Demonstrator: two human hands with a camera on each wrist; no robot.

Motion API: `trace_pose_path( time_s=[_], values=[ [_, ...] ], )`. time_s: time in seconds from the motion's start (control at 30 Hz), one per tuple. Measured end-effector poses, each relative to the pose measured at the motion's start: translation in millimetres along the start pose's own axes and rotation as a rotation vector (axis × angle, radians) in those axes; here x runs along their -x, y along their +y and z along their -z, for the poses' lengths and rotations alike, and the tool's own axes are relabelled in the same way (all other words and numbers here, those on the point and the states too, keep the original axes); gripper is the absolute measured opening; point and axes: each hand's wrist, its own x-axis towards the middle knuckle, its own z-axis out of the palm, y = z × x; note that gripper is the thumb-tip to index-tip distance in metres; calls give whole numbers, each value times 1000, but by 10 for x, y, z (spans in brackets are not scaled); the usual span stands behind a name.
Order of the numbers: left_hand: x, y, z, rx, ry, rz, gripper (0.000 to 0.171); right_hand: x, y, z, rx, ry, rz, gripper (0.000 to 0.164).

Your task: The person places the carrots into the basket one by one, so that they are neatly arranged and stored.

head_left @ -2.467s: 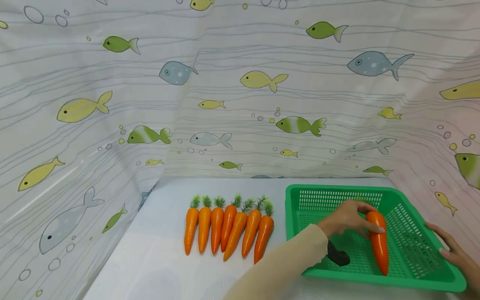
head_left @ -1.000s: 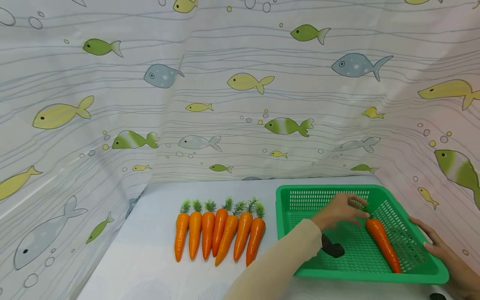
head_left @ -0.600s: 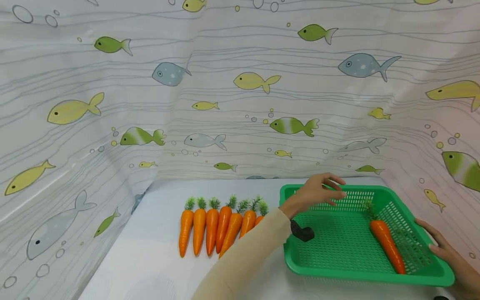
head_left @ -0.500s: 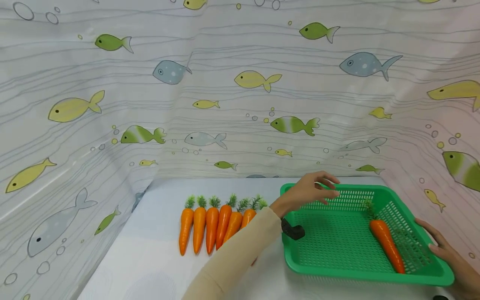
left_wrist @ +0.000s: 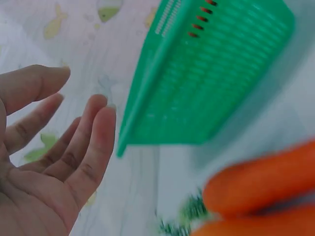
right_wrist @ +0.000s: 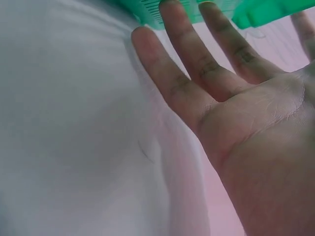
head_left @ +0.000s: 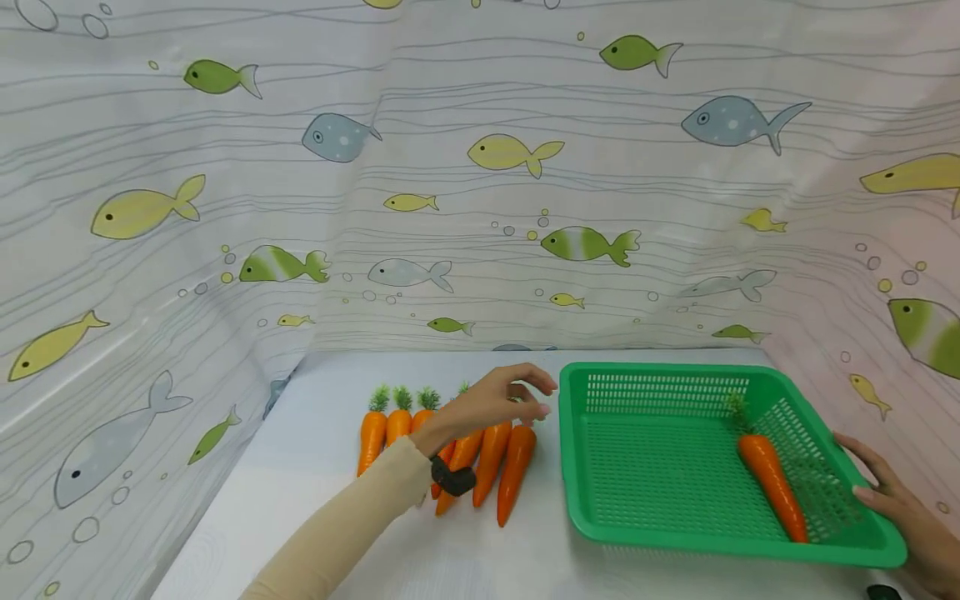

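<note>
My left hand (head_left: 498,400) hovers over a row of several orange carrots (head_left: 515,475) with leafy green tops. Its fingers are loosely bent and hold nothing. In the left wrist view the left hand (left_wrist: 54,147) is beside the green basket (left_wrist: 197,83), with two blurred carrots (left_wrist: 261,182) at lower right. One carrot (head_left: 774,487) lies in the green basket (head_left: 675,542), along its right side. My right hand (head_left: 896,500) rests against the basket's right outer wall and rim. The right wrist view shows its fingers (right_wrist: 197,54) nearly straight, by the basket (right_wrist: 275,10).
The white tabletop (head_left: 247,525) carries the carrot row at the middle and the basket on the right. A fish-printed sheet (head_left: 480,192) hangs behind and at both sides. Black wrist devices (head_left: 453,477) sit on my wrists.
My left hand let go of the carrot in the basket, rose, and moved left out over the carrot row. The right hand stays at the basket's right side.
</note>
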Motion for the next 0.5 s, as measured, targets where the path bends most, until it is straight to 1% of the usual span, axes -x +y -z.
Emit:
trace_pose_path(
  time_s=[0.07,0.17,0.23,0.3,0.37,0.43,0.5],
  values=[
    [167,-69,102,-15,26,27,31,7,6,15,0,-11,6,64],
    [390,-177,257,-30,91,67,32,11,13,36,-14,-8,18,61],
    [530,-247,364,-50,144,98,32,15,25,50,-43,-21,54,61],
    [666,-311,470,-52,197,125,32,9,44,60,-76,-48,110,62],
    [802,-359,566,-48,246,160,33,-1,64,66,-74,-75,159,65],
    [932,-402,655,-48,293,188,34,-11,84,79,-98,-107,183,66],
    [1047,-441,738,-51,330,206,36,-16,92,97,-113,-125,178,66]
  ],
)
